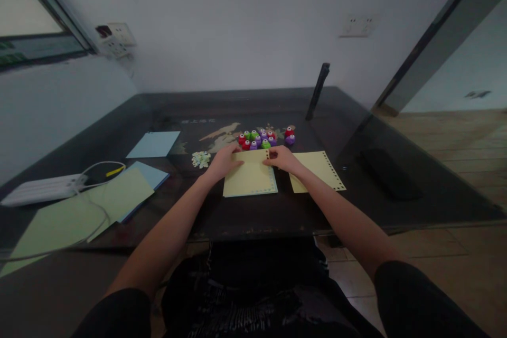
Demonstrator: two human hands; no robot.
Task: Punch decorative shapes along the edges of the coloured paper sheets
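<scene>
A pale yellow sheet of paper lies on the dark table in front of me, with a bluish edge showing under it at the right and bottom. Small holes run along its right edge. My left hand is closed on its upper left edge, thumb on top. At the upper right edge, my right hand pinches the paper between thumb and fingers. Just beyond it cluster several small red, green and purple pieces with white round tops. Beside my left hand is a pile of tiny paper bits.
Another yellow sheet with edge holes lies under my right forearm. Blue paper, more yellow paper and a white power strip with cable are at left. A black upright object and a dark flat item are right.
</scene>
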